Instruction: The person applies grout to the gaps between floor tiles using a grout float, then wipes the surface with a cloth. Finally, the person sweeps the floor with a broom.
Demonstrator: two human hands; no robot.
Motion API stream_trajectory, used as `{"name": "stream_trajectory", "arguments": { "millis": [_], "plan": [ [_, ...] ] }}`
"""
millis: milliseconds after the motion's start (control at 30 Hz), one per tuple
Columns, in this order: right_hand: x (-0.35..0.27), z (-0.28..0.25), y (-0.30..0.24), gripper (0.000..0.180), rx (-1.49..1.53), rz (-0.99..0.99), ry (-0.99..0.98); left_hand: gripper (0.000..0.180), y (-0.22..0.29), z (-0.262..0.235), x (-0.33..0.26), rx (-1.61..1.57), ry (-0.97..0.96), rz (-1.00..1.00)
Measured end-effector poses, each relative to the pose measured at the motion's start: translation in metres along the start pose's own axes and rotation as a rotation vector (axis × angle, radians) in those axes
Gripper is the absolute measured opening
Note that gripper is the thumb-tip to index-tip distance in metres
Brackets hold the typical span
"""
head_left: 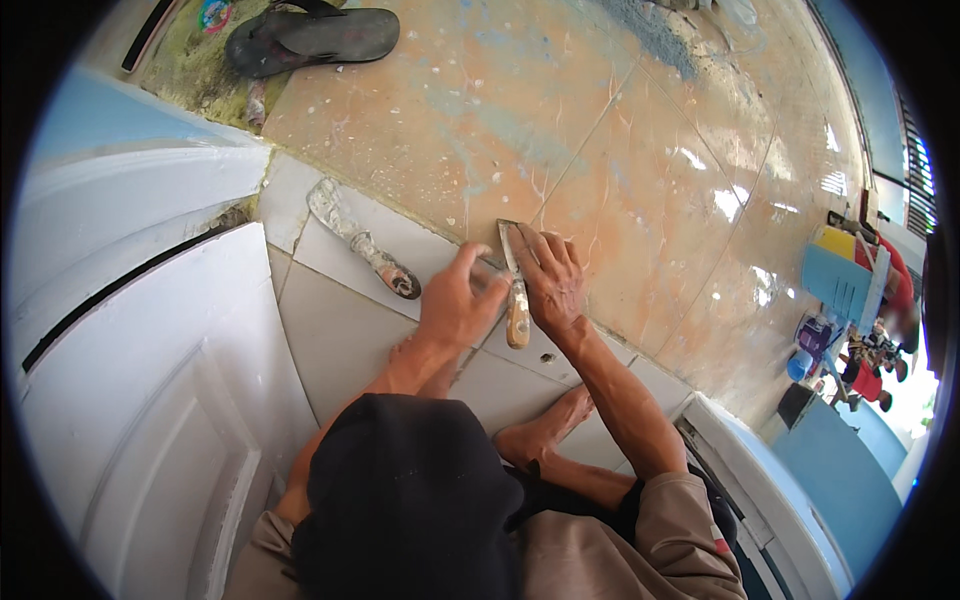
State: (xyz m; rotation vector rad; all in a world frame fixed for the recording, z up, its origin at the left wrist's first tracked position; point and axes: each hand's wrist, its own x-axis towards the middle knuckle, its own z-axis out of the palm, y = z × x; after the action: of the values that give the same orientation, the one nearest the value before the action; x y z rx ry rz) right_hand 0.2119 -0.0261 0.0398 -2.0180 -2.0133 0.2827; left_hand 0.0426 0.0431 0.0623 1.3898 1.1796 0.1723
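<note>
A putty knife [518, 312] with a worn wooden handle stands out between my hands, handle end toward me. My right hand [553, 280] is closed on its metal blade, fingers lying along it. Just left of the blade, my left hand [455, 300] is curled, its thumb and index finger bent toward the knife. Its fingertips are blurred, and what lies between them cannot be made out. A second scraper [360, 240], crusted with pale dried filler, lies on the white tile strip to the left of my left hand.
A black flip-flop [315, 42] lies at the far left on the stained tan tile floor [590, 120]. A white panelled door [170, 420] stands at left, a white frame [770, 490] at lower right. Grey powder [650, 35] is heaped far off. People and a blue-yellow box [835, 270] are at right.
</note>
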Motion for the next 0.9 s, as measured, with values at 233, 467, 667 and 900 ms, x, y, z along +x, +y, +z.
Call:
{"name": "stream_trajectory", "arguments": {
  "millis": [233,467,667,900],
  "plan": [
    [0.006,0.007,-0.003,0.058,-0.115,-0.003,0.013,0.072,0.003,0.021,-0.001,-0.343,-0.112,-0.109],
    [0.034,0.010,-0.003,0.061,0.073,0.063,0.021,0.072,0.012,0.007,0.014,-0.243,-0.118,-0.013],
    [-0.006,0.017,-0.010,0.059,0.008,0.087,-0.054,0.076,-0.003,0.013,-0.003,-0.377,-0.185,-0.052],
    [0.067,0.001,0.024,0.023,0.453,0.373,0.376,0.063,0.066,-0.023,0.060,-0.655,-0.046,-0.021]
  ]
}}
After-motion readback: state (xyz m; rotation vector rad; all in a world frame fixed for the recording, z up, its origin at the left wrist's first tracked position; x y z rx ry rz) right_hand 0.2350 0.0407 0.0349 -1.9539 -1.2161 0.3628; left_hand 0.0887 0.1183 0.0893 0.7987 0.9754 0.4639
